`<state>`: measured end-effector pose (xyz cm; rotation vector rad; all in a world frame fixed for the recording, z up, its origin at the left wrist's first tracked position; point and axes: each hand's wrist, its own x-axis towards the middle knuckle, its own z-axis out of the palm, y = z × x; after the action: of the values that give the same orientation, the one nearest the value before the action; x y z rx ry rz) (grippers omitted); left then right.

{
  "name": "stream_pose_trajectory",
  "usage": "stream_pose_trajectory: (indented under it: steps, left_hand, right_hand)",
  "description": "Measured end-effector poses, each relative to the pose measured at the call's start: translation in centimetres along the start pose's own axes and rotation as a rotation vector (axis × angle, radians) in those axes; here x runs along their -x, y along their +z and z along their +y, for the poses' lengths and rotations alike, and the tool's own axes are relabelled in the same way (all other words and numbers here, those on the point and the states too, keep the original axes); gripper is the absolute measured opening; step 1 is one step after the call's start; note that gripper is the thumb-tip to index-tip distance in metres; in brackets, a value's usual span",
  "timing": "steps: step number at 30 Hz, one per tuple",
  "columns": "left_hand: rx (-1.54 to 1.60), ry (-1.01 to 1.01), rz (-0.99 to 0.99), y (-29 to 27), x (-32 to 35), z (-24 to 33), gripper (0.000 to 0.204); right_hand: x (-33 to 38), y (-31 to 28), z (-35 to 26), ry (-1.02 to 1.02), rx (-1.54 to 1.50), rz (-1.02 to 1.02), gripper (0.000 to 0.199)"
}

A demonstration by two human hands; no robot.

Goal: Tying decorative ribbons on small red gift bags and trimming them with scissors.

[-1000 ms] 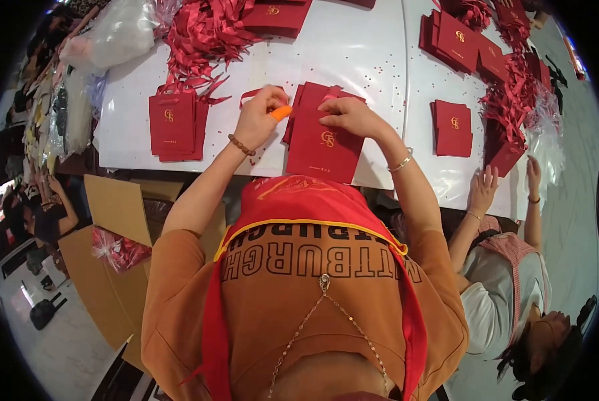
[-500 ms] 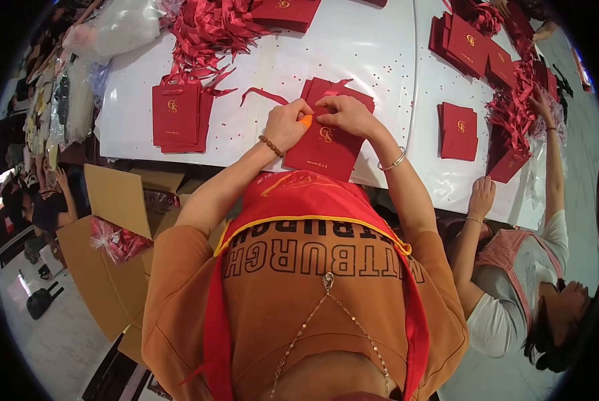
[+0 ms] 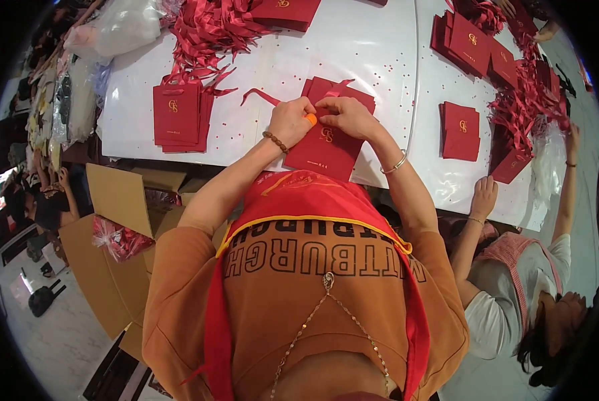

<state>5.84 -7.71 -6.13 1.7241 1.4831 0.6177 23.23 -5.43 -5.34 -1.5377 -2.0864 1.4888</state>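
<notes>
Head view: red paper gift bag flat at near edge of white tabletop, bare room all around. Long side tilted, top end away, bottom corner over the edge. Left hand and right hand both pinched shut on red ribbon at bag's top. More bags left. Cardboard box on floor.

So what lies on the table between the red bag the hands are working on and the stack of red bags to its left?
In the head view, a loose red ribbon lies on the white table between the held red bag and the stack of red bags; otherwise bare.
</notes>
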Motion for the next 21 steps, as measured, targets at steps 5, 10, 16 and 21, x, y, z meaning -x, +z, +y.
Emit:
stream_pose_trajectory:
  steps: [5,10,16,21]
  left_hand:
    - [-0.069,0.025,-0.058,-1.0,-0.4,0.3,0.012]
    - [-0.194,0.126,-0.069,-0.6,-0.2,0.1,0.011]
    - [-0.202,0.317,0.099,0.1,0.3,-1.6,0.009]
    - [-0.347,0.437,0.189,-0.8,1.0,-0.1,0.008]
  right_hand:
    - [0.4,0.4,-0.2,-0.061,0.006,0.069,0.032]
    - [0.1,0.4,0.2,-0.017,0.003,0.027,0.034]
    - [0.4,0.2,-0.4,0.002,0.016,0.038,0.035]
    - [0.7,0.1,0.0,0.004,-0.027,0.055,0.037]
